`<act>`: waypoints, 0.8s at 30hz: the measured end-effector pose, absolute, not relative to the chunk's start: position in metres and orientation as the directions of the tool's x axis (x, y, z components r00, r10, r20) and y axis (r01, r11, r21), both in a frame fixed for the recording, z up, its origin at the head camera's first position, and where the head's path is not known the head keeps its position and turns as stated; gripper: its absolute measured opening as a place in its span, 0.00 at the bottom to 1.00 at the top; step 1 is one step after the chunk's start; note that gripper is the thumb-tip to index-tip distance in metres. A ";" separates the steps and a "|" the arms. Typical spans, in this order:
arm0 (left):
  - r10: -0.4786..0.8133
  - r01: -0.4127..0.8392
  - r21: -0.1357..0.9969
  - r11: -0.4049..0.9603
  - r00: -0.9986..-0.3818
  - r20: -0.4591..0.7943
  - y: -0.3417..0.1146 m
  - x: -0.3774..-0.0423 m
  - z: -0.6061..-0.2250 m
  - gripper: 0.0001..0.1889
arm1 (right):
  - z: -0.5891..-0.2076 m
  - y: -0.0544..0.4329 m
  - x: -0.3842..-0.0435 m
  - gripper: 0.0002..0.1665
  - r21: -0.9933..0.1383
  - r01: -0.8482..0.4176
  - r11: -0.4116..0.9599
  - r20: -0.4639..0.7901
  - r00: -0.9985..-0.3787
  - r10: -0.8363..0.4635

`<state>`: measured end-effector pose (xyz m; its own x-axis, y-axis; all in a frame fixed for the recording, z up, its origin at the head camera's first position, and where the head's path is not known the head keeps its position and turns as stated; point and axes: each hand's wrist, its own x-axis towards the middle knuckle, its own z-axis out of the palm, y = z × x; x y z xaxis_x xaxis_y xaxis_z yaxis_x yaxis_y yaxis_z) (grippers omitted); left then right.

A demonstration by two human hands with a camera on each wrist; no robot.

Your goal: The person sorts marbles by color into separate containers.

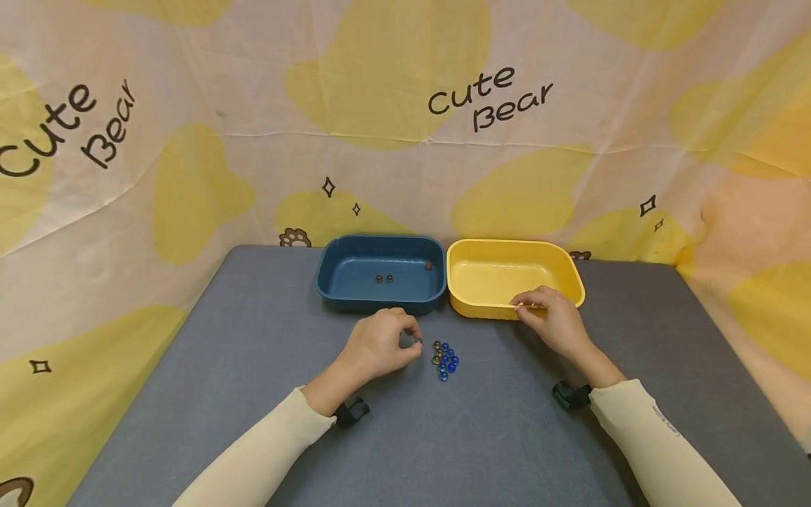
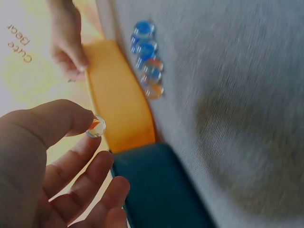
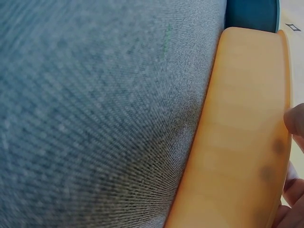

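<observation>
The marble (image 2: 98,127) your left hand (image 1: 382,343) pinches: mostly behind your fingertips in the head view, too small there to tell colours. Lettering on your right sleeve (image 1: 662,451): too small to read; sleeve runs off the bottom edge. Your right hand (image 1: 559,325): cut off by the right wrist view's right edge, dim smudges through the yellow tray (image 3: 232,118). Left wrist view: marble cluster (image 2: 146,48) overlaps, you get no sure count; worktop (image 2: 232,142) blurred.

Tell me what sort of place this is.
Probably a small staged tabletop work area: a grey-topped table backed by a printed "Cute Bear" cloth, with a blue tray and a yellow tray side by side behind loose marbles.
</observation>
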<state>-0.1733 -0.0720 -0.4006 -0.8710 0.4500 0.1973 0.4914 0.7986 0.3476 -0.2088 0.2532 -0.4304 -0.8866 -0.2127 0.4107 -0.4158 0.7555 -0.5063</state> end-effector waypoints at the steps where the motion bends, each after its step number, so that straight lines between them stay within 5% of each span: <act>1: 0.445 0.490 0.351 0.798 -0.872 0.204 -0.073 -0.174 -0.399 0.03 | -0.430 0.253 -0.209 0.05 -0.507 -0.413 0.756 0.407 -0.888 -0.212; 24: 0.305 0.359 0.395 0.846 -0.932 0.195 -0.122 -0.222 -0.370 0.05 | -0.429 0.253 -0.208 0.06 -0.527 -0.402 0.749 0.384 -0.899 -0.212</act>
